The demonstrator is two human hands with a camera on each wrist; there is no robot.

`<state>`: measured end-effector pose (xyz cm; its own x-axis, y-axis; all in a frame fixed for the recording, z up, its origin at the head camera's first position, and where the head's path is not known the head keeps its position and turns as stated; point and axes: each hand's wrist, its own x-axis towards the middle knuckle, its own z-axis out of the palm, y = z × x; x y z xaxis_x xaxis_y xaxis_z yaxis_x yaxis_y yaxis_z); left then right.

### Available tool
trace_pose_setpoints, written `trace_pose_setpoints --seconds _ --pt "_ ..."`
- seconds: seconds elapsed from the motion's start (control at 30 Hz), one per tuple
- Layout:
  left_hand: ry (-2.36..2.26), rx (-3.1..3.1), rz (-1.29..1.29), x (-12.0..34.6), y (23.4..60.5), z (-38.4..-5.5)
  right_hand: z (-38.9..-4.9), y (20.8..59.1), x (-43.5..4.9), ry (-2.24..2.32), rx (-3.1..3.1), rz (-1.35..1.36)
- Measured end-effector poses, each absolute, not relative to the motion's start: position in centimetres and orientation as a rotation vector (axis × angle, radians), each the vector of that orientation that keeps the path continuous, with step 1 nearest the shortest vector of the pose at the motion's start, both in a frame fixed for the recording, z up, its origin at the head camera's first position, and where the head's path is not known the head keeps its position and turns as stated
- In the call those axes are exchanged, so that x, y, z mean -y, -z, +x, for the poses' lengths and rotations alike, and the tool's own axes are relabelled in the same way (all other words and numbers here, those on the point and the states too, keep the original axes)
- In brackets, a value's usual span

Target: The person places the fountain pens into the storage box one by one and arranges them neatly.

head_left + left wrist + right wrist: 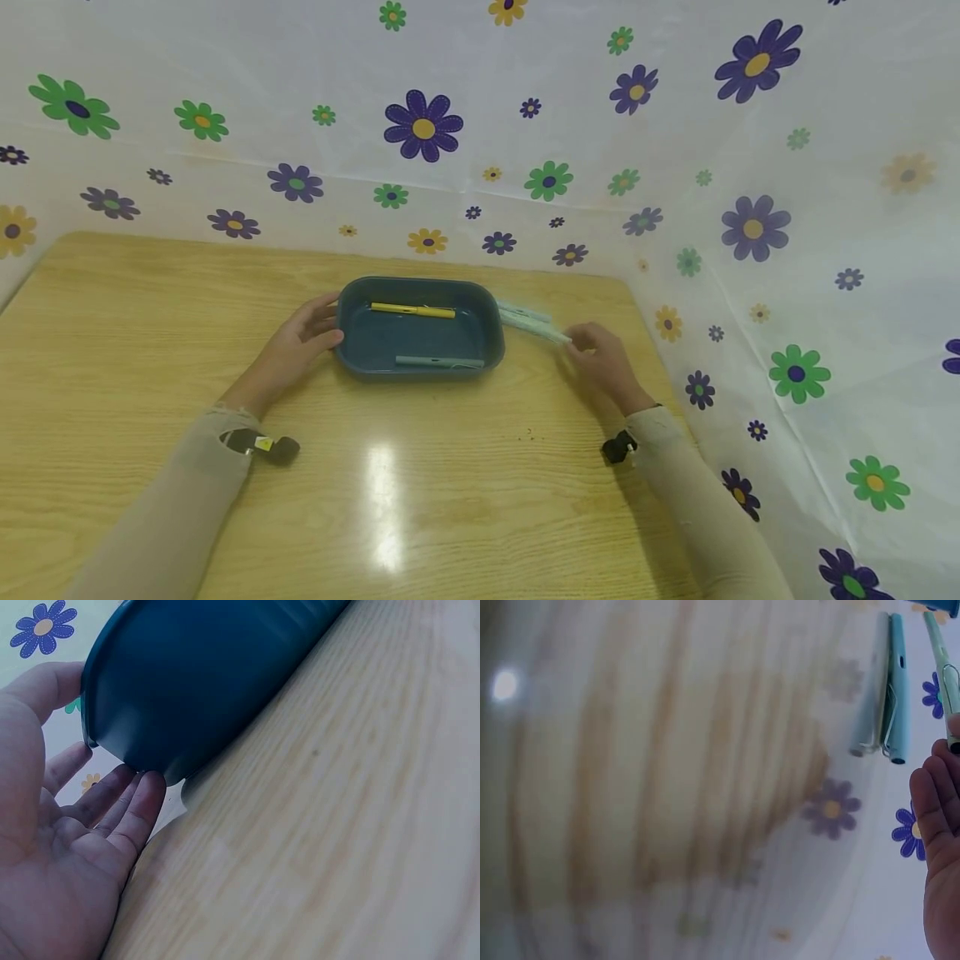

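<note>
A dark blue-green tray (360,287) sits on the wooden table, with a yellow pen (412,311) and a grey-blue pen (438,362) inside it. My left hand (296,337) touches the tray's left end with thumb and fingers apart. In the left wrist view its fairly straight fingers (142,802) meet the outer wall. To the right of the tray, my right hand (600,358) pinches the end of a pale green pen (932,637), which points toward the tray. Alongside lies a light blue pen (897,690), its clip showing.
A white cloth with flower prints (465,83) hangs behind the table and along its right side. The glossy wooden table (465,475) reflects a bright light. Small crumbs (531,435) lie on the right part of the tabletop.
</note>
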<state>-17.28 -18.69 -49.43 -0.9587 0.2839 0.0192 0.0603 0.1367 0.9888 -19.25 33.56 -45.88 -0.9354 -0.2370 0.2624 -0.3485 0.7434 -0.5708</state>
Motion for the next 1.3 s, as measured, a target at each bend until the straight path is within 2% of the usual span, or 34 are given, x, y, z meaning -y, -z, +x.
trace_pose_setpoints --seconds 0.23,0.8,1.3 --pt "-1.931 -2.238 0.350 18.8 49.7 -17.4 -19.6 46.2 -32.6 -0.830 2.817 0.555" --pt "-1.929 -2.242 0.353 18.9 50.1 -17.6 -20.2 45.8 -31.5 -0.659 3.041 0.487" --pt "-1.915 -2.219 0.327 18.9 49.5 -17.2 -20.4 45.6 -31.4 -0.716 3.061 0.399"
